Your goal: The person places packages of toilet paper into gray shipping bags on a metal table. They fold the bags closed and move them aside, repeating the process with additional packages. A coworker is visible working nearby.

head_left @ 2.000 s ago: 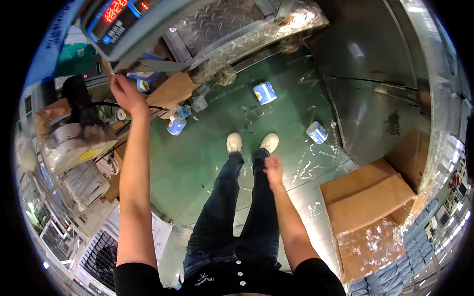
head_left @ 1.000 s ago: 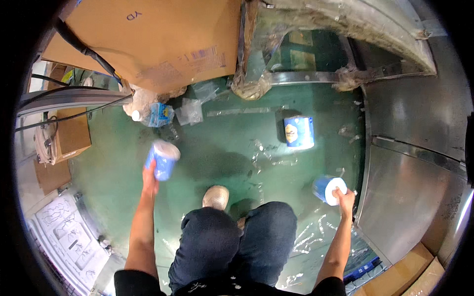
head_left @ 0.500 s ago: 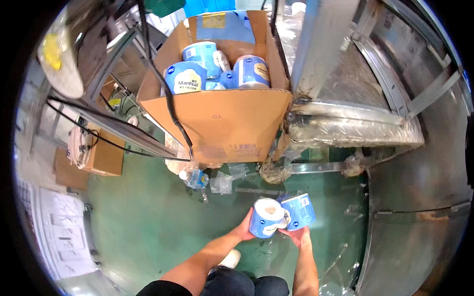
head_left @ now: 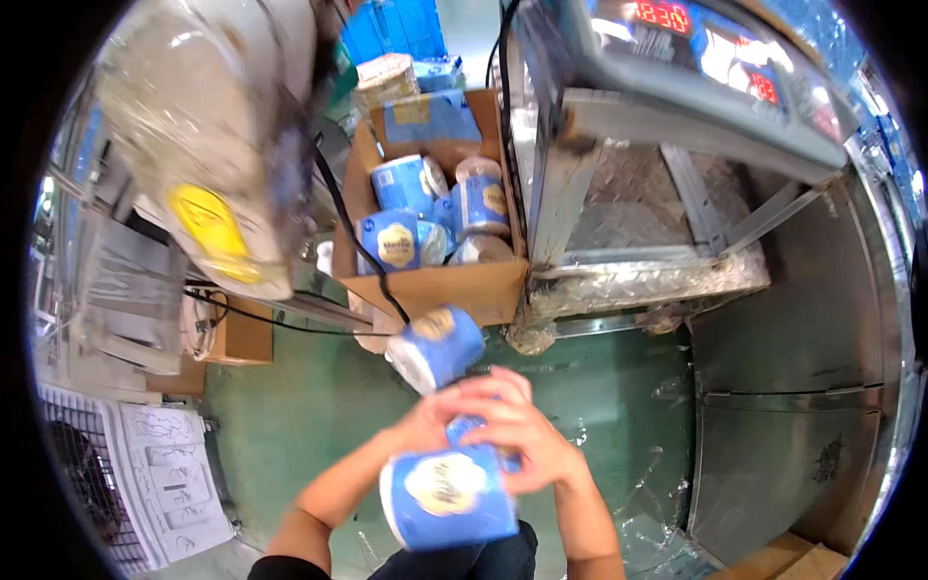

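Observation:
Two toilet paper rolls in blue wrappers with pale labels are at my hands, blurred by motion. One roll (head_left: 440, 348) is tilted just beyond my left hand (head_left: 420, 420), its white end facing me. The other roll (head_left: 449, 498) hangs nearer to me, below my hands, over my legs. My right hand (head_left: 522, 435) curls its fingers over a blue part between the rolls. My left hand presses against that same middle part, its fingers partly hidden by the right. Whether the wrappers are joined there I cannot tell.
Ahead stands an open cardboard box (head_left: 445, 290) holding several blue-wrapped rolls. A scale with red digits (head_left: 715, 87) sits on a metal frame at right, beside a steel cabinet (head_left: 793, 454). A black cable (head_left: 353, 213) hangs before the box. A plastic-covered machine (head_left: 208, 135) is at left.
The rolls have swung from side by side to one far, one near, and come closer to me. My hands have moved together between them. My view has shifted, bringing the scale in.

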A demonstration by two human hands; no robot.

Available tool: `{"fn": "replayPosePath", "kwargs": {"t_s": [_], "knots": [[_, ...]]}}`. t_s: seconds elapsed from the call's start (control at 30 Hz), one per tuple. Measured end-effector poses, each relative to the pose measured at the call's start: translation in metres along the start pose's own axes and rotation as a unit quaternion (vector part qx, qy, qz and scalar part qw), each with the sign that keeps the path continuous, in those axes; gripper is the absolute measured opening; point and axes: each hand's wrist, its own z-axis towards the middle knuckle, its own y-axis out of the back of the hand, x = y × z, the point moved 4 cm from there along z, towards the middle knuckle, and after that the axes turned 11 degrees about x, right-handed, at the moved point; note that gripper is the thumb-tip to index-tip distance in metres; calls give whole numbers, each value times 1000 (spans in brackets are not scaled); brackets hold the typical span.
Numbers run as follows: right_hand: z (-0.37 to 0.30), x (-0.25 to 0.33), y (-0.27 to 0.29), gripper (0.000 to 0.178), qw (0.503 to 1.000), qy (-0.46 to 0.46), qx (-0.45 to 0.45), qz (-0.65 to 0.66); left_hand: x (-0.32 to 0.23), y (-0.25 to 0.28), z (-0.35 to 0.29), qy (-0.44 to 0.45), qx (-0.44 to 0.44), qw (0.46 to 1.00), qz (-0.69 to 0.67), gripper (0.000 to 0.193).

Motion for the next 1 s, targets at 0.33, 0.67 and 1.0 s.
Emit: {"fn": "replayPosePath", "kwargs": {"t_s": [0.33, 0.67, 1.0], "knots": [[111, -1, 88, 49, 897, -243, -360, -84, -110, 49, -56, -42, -235, 931, 277, 92], [-94, -196, -167, 25, 811, -481, -234, -235, -98, 128, 71, -107, -466, 878, -2, 99], [46, -308, -419, 59, 903, -335, 112, -245, 28, -117, -180, 334, 42, 881, 332, 53]]}}
